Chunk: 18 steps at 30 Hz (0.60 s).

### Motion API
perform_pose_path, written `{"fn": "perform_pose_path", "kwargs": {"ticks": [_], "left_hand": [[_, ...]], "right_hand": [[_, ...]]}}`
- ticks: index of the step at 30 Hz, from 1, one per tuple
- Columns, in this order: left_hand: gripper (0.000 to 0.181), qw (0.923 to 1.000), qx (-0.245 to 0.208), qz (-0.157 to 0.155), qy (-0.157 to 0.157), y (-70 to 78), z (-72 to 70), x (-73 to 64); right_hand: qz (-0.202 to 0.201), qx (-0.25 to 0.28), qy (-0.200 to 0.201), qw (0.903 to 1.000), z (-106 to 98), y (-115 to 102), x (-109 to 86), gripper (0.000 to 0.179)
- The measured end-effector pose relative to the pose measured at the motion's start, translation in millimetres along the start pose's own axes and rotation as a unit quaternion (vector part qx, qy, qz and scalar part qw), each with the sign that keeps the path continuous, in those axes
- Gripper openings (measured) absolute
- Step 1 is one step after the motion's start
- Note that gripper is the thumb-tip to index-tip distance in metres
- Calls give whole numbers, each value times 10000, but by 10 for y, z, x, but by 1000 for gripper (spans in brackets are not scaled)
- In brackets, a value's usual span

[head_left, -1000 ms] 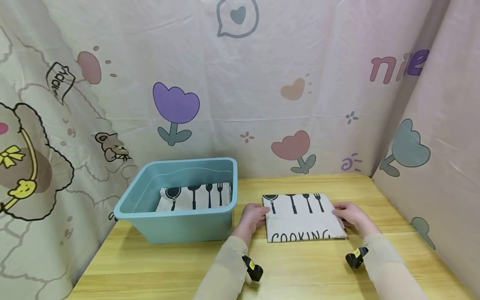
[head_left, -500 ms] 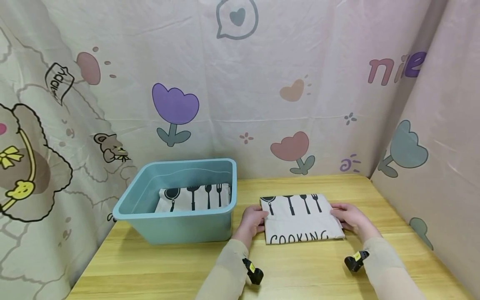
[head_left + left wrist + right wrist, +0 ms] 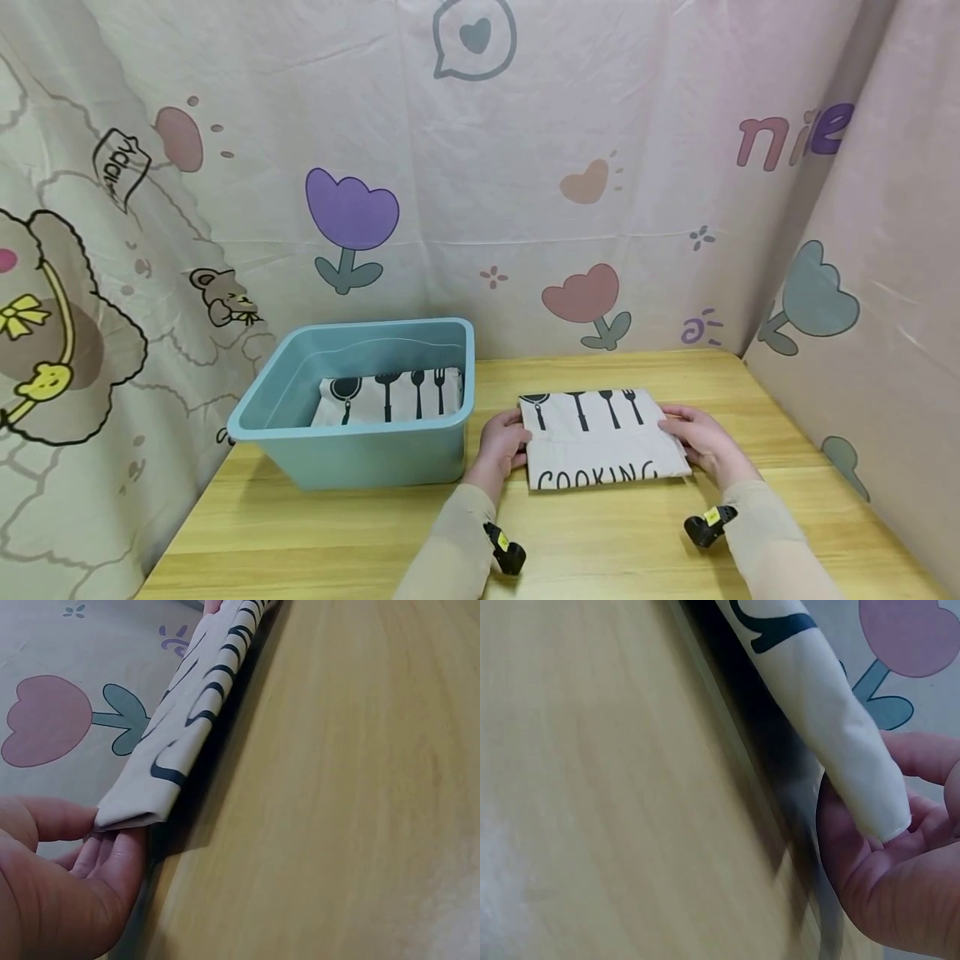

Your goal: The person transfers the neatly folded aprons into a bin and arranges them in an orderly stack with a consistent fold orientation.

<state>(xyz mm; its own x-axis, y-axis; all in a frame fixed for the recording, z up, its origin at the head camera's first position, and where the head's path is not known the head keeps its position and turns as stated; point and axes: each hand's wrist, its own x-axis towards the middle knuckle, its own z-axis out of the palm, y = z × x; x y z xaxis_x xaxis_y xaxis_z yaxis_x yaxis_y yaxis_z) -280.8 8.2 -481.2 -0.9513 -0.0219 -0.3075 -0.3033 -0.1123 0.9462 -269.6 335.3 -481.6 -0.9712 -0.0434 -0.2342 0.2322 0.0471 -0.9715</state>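
A folded white cloth (image 3: 600, 446), printed with black kitchen utensils and the word COOKING, is held level between both hands. My left hand (image 3: 502, 442) grips its left edge; in the left wrist view the thumb lies on top and the fingers (image 3: 124, 862) are underneath. At the opposite edge my right hand (image 3: 701, 437) has the same hold, with fingers (image 3: 844, 840) curled below the cloth. Both wrist views show a dark gap under the front fold, so that edge is off the table. Left of the hands stands a light-blue plastic bin (image 3: 360, 458) containing another cloth (image 3: 397, 400) with matching print.
The bin's right wall is close to my left hand. The wooden table (image 3: 600, 550) reaches back to a patterned curtain (image 3: 487, 183), which also hangs along both sides. A small black camera is strapped at each wrist.
The cloth has shifted slightly left and toward me, and both hands have moved along with it, keeping their hold on its edges. The bin stays in place.
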Motion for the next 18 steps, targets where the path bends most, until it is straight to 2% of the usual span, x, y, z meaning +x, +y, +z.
{"fn": "perform_pose_path", "kwargs": {"ticks": [8,18], "left_hand": [[66,9995,-279,123,56,-30,-19,-23],[65,9987,-411,293,-114,46,-72,-122]], "right_hand": [[-184,361,-228,9989,-20,-7,-44,62],[-460,1016,-540,9923,-77,-89,-142,28]]}}
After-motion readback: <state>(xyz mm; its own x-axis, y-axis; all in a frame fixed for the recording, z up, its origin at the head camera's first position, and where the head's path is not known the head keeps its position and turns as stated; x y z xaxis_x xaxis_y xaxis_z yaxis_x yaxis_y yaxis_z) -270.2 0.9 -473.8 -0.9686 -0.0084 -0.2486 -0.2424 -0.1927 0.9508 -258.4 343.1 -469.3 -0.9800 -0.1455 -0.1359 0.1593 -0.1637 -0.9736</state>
